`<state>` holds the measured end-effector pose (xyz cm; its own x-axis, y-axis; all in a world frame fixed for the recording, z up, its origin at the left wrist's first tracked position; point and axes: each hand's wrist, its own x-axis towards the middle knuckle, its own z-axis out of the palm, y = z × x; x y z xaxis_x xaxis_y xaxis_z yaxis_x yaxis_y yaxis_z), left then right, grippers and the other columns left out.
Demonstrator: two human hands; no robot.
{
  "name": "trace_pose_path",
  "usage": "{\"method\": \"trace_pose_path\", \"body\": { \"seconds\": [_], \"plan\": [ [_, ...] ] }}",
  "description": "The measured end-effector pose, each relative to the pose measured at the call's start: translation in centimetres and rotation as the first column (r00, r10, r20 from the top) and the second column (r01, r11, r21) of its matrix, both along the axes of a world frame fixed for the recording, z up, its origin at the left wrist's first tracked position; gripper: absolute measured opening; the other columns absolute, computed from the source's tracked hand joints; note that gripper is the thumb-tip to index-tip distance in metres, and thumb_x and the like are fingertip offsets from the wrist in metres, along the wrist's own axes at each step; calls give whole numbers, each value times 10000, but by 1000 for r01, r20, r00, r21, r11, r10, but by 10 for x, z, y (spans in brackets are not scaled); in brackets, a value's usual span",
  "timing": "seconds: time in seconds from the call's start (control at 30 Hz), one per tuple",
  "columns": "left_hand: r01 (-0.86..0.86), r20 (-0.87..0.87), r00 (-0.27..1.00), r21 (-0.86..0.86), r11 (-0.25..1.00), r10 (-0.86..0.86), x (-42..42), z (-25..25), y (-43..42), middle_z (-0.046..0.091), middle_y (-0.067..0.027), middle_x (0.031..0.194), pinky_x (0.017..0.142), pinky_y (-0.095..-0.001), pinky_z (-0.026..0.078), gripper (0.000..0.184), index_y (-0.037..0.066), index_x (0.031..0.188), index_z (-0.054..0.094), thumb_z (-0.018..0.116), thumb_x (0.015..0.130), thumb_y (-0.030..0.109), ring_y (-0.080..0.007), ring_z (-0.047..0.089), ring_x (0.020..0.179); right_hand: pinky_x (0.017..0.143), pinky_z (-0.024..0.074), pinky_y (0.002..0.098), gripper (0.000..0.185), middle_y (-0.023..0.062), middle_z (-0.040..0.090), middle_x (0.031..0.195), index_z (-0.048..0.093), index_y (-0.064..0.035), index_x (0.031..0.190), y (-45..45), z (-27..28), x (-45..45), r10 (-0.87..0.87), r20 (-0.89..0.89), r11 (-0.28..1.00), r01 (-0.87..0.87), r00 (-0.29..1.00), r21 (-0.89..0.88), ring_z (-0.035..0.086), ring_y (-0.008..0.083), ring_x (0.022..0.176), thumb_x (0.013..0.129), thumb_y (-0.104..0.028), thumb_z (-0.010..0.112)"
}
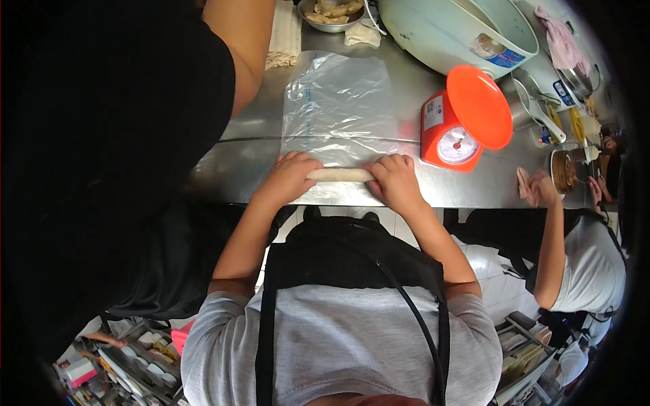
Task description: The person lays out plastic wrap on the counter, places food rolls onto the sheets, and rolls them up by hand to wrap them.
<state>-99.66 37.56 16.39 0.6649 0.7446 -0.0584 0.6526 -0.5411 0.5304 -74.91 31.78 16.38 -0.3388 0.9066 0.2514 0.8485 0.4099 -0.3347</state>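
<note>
A pale, roll-shaped piece [340, 175], which looks like dough, lies crosswise on a clear plastic sheet [345, 101] near the front edge of the metal table. My left hand [292, 177] is wrapped round its left end, with the fingers curled. Round the right end, my right hand [394, 181] is closed in the same way. Only the middle of the roll shows between the hands; both ends are hidden under the fingers. An orange scale [449, 132] with a round tray stands just right of the sheet.
Behind the sheet are a folded pale cloth [284, 34], a metal bowl [330, 17] with food pieces and a large pale green container [440, 34]. A person in black [122, 135] stands close at left. Another person's hand [539, 188] is at the table's right.
</note>
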Motion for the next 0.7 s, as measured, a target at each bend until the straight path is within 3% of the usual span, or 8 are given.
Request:
{"method": "trace_pose_path", "body": {
  "seconds": [0.2,0.3,0.4,0.47,0.7],
  "plan": [
    [28,-26,999,-54,998,-30,5,-18,-6,530,-63,1006,867,-376,336,326,128,995,589,646,674,123,-260,464,1001,746,336,358,281,2,538,825,614,-173,936,-9,-32,7,-4,-88,1000,6,996,17,486,208,822,660,-138,656],
    [-57,43,998,64,996,54,16,-3,-16,480,-85,1082,888,-387,317,366,144,982,606,693,627,142,-288,427,1042,751,338,356,300,12,544,851,614,-168,956,-9,-30,9,-3,-92,999,0,996,-32,491,211,846,659,-153,661],
    [71,84,992,258,963,-96,25,-5,-28,439,-107,1121,900,-413,299,369,154,931,633,730,575,155,-318,388,1075,754,336,362,349,37,539,870,610,-150,986,-10,-30,14,-27,-230,997,11,973,-71,493,228,868,643,-165,674],
    [92,76,990,290,953,-118,30,-14,-34,458,-102,1105,884,-430,302,289,153,842,648,728,564,148,-307,386,1090,752,342,378,361,50,544,899,610,-147,994,-10,-37,19,-31,-289,998,11,957,-68,494,242,887,644,-202,676],
    [103,8,994,318,942,-111,35,-28,-40,484,-117,1091,860,-432,325,247,131,820,651,711,581,139,-325,425,1043,775,336,378,336,42,538,911,628,-162,955,-18,-53,25,-15,-367,997,42,930,68,481,239,900,631,-235,685]
  ]
}}
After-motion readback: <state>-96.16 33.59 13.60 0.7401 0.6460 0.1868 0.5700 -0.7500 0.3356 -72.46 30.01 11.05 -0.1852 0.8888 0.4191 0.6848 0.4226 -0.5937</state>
